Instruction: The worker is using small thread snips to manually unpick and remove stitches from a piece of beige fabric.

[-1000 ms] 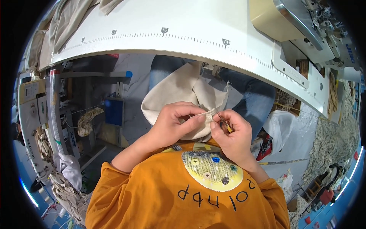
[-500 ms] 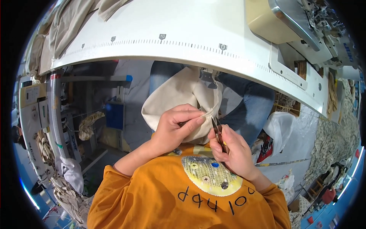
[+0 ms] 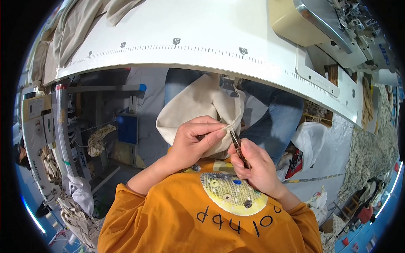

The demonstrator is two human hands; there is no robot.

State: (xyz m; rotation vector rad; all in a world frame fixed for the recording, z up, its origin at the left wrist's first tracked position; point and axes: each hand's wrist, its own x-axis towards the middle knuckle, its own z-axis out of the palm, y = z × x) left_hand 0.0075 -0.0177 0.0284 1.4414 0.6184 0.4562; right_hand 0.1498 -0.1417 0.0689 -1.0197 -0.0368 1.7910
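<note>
Cream-coloured cloth [image 3: 185,107] hangs over my lap below the table edge, with a narrow seamed edge along its right side. My left hand [image 3: 195,137] pinches that edge between thumb and forefinger. In my right hand [image 3: 258,162] is a pair of dark thread snips [image 3: 237,148], with my fingers wrapped round its handles. The tips of the snips are at the cloth edge, just right of my left fingertips. Whether a thread lies between the blades is too small to tell.
Ahead runs a white sewing table [image 3: 147,52] with a printed ruler scale. A sewing machine [image 3: 295,25] stands at its right end, and beige cloth [image 3: 80,29] is heaped at its left. White plastic bag [image 3: 310,141] and patterned fabric [image 3: 363,164] lie to the right.
The snips have moved slightly left and up against the cloth edge, and their blades look closer together. My left hand keeps its pinch in nearly the same place.
</note>
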